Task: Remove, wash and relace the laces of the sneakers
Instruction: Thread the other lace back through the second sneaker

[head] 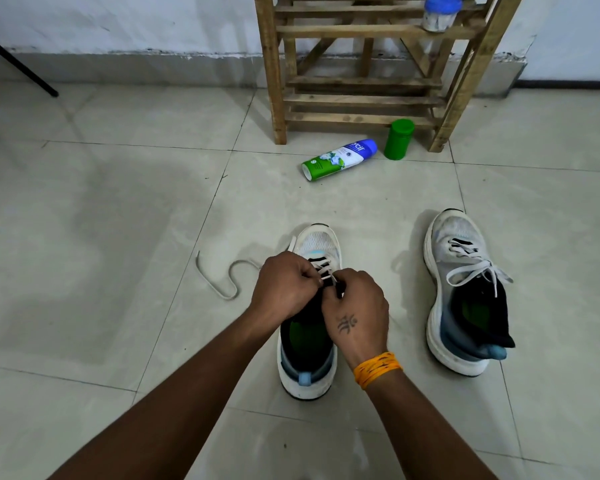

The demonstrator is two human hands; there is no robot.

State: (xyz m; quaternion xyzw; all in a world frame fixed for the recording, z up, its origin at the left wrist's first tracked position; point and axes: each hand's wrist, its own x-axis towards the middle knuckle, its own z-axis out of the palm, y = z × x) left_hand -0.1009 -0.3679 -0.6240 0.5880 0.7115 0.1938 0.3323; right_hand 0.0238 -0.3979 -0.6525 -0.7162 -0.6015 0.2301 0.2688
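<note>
Two white and blue sneakers stand on the tiled floor, toes pointing away from me. The left sneaker is right in front of me, and its white lace trails loose across the floor to the left. My left hand and my right hand meet over its eyelets, each pinching the lace with curled fingers. The upper eyelets are hidden under my hands. The right sneaker stands apart to the right, laced and tied in a bow.
A wooden rack stands against the far wall with a blue-lidded jar on a shelf. A green and blue bottle lies on the floor before it, beside an upright green container. A black rod leans at far left.
</note>
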